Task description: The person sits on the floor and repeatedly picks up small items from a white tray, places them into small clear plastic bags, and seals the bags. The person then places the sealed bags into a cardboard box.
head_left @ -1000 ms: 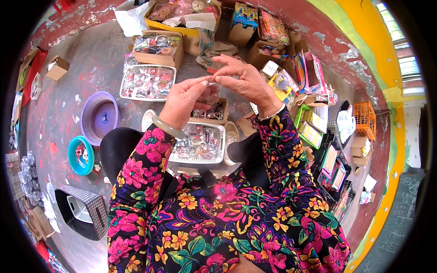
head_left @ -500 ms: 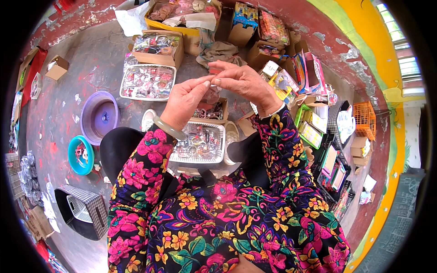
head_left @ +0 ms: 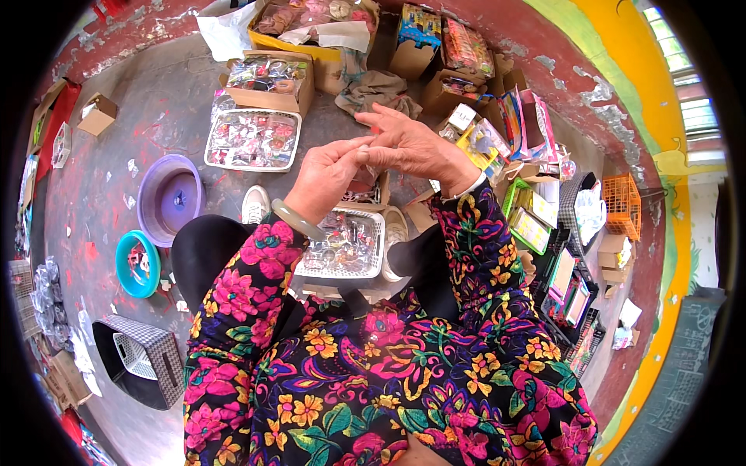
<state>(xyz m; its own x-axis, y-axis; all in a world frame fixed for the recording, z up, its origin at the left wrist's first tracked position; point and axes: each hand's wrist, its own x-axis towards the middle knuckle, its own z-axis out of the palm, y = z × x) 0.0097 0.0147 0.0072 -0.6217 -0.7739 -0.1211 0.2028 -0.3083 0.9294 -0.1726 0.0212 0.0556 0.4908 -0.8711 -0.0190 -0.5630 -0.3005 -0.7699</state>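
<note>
My left hand and my right hand meet in front of me, thumbs and forefingers pinched together at one spot. From that pinch hangs a small clear plastic bag with something reddish in it, mostly hidden by my hands. The other fingers of my right hand stretch out. A pale bangle sits on my left wrist. Beneath my hands is a white plastic basket full of small clear packets, between my feet. Just beyond it stands an open cardboard box, partly covered by my hands.
Another white basket of packets lies ahead left, by a packed carton. Left on the floor are a purple basin, a teal basin and a tipped checked bin. Boxes and an orange crate line the right wall.
My hands have come closer together, the left moving slightly right and the fingers overlapping more. The small bag shows less beneath them.
</note>
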